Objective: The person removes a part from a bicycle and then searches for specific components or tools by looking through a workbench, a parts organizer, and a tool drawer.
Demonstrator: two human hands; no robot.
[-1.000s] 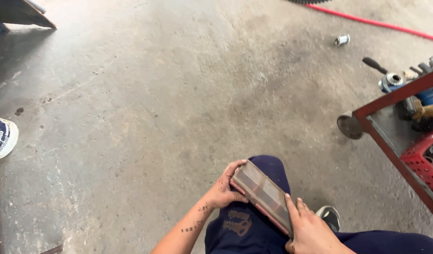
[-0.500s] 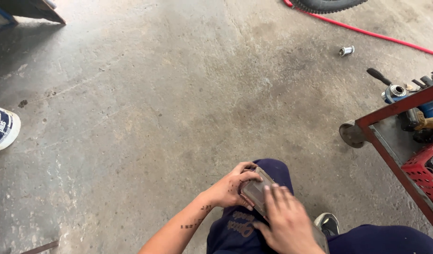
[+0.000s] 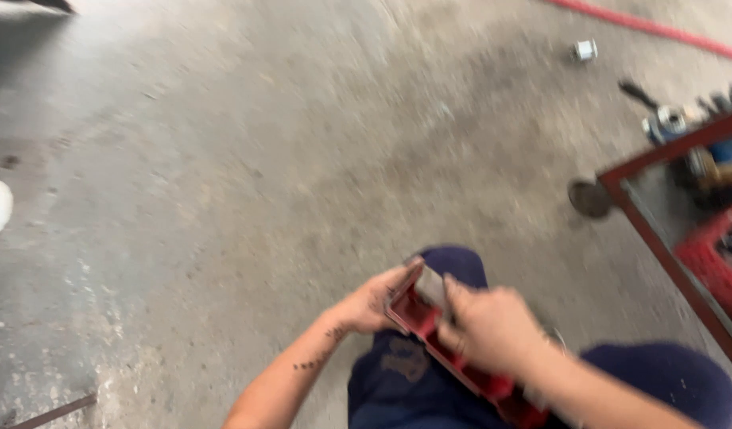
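part: red channel-shaped piece point(image 3: 453, 357), lying across the knee, blurred
left hand: point(image 3: 374, 302) grasping its far end
right hand: point(image 3: 489, 330) on top, pressing a small grey block point(image 3: 432, 287) to it; grip itself unclear
floor: bare concrete point(image 3: 263, 159)
right side: red cart point(image 3: 668, 230) with tools
far: red hose point(image 3: 644, 28)

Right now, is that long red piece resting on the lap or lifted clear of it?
Resting on it: the red piece lies slanted across the dark blue trousers, with the left hand and right hand gripping it.
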